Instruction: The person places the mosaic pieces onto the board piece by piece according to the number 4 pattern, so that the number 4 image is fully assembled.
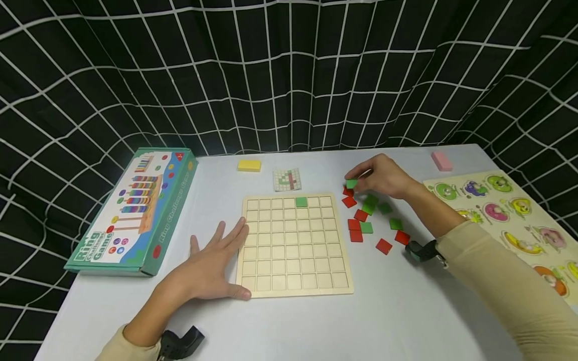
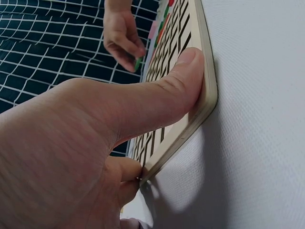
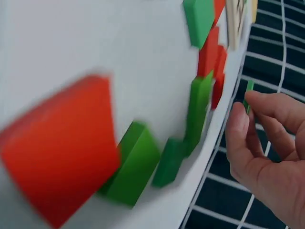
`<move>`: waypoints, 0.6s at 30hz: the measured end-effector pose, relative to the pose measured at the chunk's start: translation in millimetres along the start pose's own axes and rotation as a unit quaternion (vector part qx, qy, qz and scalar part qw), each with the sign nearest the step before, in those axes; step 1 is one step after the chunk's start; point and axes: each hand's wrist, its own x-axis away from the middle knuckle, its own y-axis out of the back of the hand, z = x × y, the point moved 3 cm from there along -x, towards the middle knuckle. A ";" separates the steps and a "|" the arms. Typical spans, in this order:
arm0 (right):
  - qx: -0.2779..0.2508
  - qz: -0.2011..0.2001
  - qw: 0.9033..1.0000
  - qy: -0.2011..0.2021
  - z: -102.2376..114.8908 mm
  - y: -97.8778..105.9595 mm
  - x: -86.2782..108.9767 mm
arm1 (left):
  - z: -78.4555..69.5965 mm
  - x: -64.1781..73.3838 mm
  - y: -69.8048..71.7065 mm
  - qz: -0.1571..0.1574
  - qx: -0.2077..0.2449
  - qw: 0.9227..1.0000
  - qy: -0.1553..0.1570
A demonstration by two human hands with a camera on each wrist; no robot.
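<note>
- Clock references: I read all positions from the head view, taking the board's centre as the hub, with 12 o'clock at the far edge.
- Right hand [image 1: 381,175]: at 2 o'clock. I see the thumb and forefinger closed in a pinch on a green tile [image 1: 351,184]. The right wrist view presents this tile nearly edge-on, raised above the table [image 1: 293,331].
- Left hand [image 1: 209,268]: between 8 and 9 o'clock, fingers extended and spread. I see the thumb laid on the near-left corner of the wooden board [image 1: 298,292] and fingertips touching its left edge.
- Board: flat on the table, gridded. One green square [image 1: 301,202] sits in the far row, fifth cell from the left, close to 12 o'clock.
- Loose tiles [image 1: 384,246]: red and green, scattered between 2 and 3 o'clock. Some touch or overlap; two reds near the board adjoin edge to edge.
- Pattern card [image 1: 287,179]: at 12 o'clock, just beyond the board, printed with a grid and coloured squares. I can read no lettering on it.
- Game box [image 1: 128,215]: at 9 o'clock, outside the left hand. I read "Ring Challenge Game" on its top and again along its side; a red mark on the top shows "3".
- Yellow block [image 1: 249,166]: at 11 o'clock.
- Pink block [image 1: 441,161]: at 2 o'clock, beyond the right hand.
- Fruit picture board [image 1: 487,196]: at 3 o'clock, partly hidden by the right sleeve [image 1: 501,281].
- Black cloth [image 1: 289,75]: white-gridded, hanging behind the table.
</note>
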 end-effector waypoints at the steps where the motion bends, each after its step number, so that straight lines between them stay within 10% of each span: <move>1: -0.003 0.005 1.000 0.002 3.6 -1.7 0.8 | -0.2 -0.1 0.1 0.000 0.000 1.000 0.000; 18: -0.025 0.033 0.999 0.011 44.2 -40.4 5.4 | -1.2 -0.6 0.9 0.003 -0.001 1.000 0.005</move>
